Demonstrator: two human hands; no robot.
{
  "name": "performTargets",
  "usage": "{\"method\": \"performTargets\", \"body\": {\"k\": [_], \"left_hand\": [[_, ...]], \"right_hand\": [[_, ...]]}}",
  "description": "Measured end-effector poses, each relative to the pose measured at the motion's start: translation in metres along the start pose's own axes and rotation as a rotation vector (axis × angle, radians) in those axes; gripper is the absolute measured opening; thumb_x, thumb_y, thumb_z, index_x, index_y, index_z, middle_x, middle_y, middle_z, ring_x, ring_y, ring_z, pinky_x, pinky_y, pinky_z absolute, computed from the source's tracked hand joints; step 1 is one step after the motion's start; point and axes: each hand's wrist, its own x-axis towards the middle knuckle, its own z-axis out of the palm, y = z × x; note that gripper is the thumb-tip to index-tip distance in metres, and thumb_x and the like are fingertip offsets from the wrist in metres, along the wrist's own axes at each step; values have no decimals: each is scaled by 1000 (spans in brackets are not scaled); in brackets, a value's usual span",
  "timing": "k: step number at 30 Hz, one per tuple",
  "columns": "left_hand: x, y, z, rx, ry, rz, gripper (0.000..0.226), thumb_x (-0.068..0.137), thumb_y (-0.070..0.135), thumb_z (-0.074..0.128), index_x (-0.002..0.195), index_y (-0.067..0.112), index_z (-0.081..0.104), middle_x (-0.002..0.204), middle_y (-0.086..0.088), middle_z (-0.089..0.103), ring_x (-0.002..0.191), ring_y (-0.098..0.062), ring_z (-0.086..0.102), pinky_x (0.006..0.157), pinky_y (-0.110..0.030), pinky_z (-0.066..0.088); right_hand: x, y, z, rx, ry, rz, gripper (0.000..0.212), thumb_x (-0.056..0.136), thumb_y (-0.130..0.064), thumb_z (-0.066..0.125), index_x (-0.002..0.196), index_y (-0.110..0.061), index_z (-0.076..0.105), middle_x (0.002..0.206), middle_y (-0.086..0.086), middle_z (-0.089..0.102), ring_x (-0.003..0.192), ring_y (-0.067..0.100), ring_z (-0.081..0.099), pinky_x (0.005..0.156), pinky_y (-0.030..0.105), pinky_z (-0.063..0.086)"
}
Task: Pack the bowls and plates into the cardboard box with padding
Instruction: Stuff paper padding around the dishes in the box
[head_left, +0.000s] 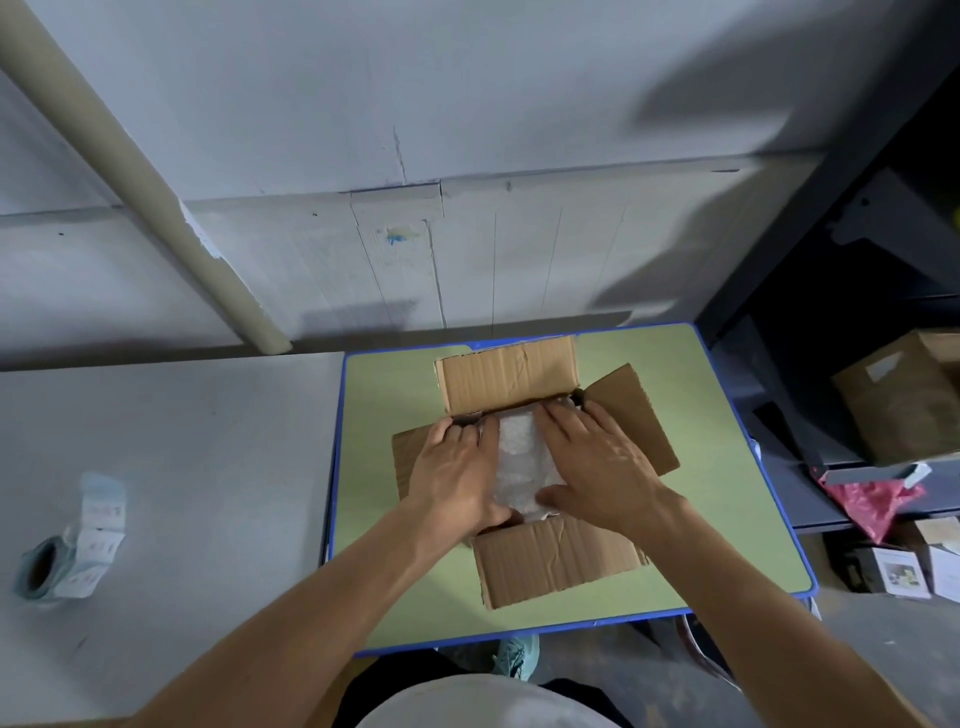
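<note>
Green, blue-edged table — open cardboard box at its middle, flaps splayed outward over the top

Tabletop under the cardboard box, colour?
Light green tabletop with a blue edge; the head view shows it.

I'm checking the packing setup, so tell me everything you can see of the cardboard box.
The cardboard box is brown corrugated board, creased and worn. It stands upright on the green table with all four top flaps folded outward. Whitish padding fills its opening. The left hand and right hand press flat on that padding. No bowls or plates show.
</note>
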Motion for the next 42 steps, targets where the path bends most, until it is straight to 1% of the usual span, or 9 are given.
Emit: {"method": "performTargets", "body": {"k": [8,11,14,19,22,28,32,39,42], "left_hand": [[5,-4,-11,98,-123,32,97,73,38,72,148,6,19,133,-5,52,133,-24,31,119,-51,4],[4,-6,-9,108,-62,59,92,73,32,71,146,5,21,129,-6,54,129,-24,36,119,-52,5],[6,-11,-6,112,-54,93,90,72,34,71,144,5,24,125,-7,57,127,-24,40,118,-53,8],[10,-24,-13,92,-162,140,93,71,53,71,141,11,26,129,-3,57,128,-24,40,113,-50,18],[13,-15,-18,149,-186,95,93,71,45,74,142,12,25,125,-4,58,125,-23,43,110,-47,21],[18,-6,-20,259,-275,93,116,67,43,78,150,2,8,140,-9,45,128,-27,35,110,-48,22],[16,-5,-14,249,-192,66,109,71,36,75,151,3,9,136,-10,52,130,-27,36,111,-47,21],[13,5,-10,318,-139,49,98,76,27,70,149,-1,12,136,-15,50,129,-30,36,111,-49,22],[8,1,-7,252,-64,42,92,76,24,70,148,3,17,134,-12,54,129,-28,38,111,-45,23]], "right_hand": [[18,21,-21,-117,-259,-87,109,73,-55,70,155,-14,11,160,3,18,147,17,17,121,33,7],[22,21,-14,-142,-168,-123,104,66,-51,73,151,-17,22,146,-2,38,134,15,37,116,29,18],[24,20,-9,-157,-104,-139,100,66,-55,72,148,-17,29,136,-2,46,124,16,45,114,30,22],[16,20,-13,-163,-150,-140,94,80,-45,64,153,-13,14,153,1,32,141,17,31,119,31,15],[17,18,-17,-167,-231,-113,95,83,-39,63,155,-14,5,159,2,19,146,17,19,121,33,10],[16,10,-7,-259,-95,-104,98,75,-38,71,152,-14,16,141,1,40,127,19,42,112,34,23],[12,16,-9,-305,-59,-131,94,76,-45,68,151,-13,21,142,-1,42,130,19,41,115,36,18],[13,14,-7,-323,-75,-104,82,74,-34,68,144,-9,32,134,6,49,124,25,45,116,39,19],[12,10,-7,-321,-95,-99,88,77,-30,67,149,-5,23,141,10,43,132,26,39,120,40,13]]}}
